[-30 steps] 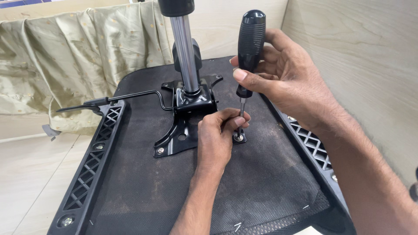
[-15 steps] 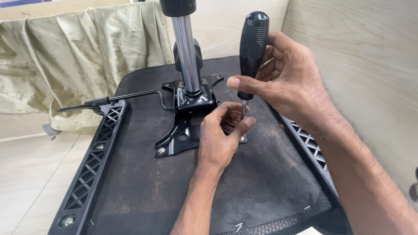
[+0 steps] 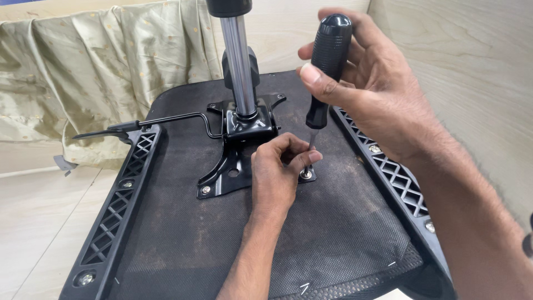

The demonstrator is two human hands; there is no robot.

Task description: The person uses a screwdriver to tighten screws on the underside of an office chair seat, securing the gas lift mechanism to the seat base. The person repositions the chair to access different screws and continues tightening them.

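Note:
An upturned black chair seat (image 3: 183,244) lies in front of me. A black metal mounting plate (image 3: 233,166) is fixed to its underside, with a chrome gas cylinder (image 3: 240,66) standing up from it. My right hand (image 3: 377,89) grips the black handle of a screwdriver (image 3: 327,61), held upright with its tip on a screw (image 3: 306,174) at the plate's right corner. My left hand (image 3: 277,178) rests on the plate, and its fingertips pinch the screwdriver shaft just above the screw.
A black lever rod (image 3: 161,121) sticks out left from the plate. Lattice side rails (image 3: 119,205) run along both seat edges. A pale green cloth (image 3: 89,72) is bunched behind the seat. A wooden panel (image 3: 477,83) stands at the right.
My right hand has turned around the screwdriver handle and taken a new grip. My left fingers have shifted a little on the shaft near the screw.

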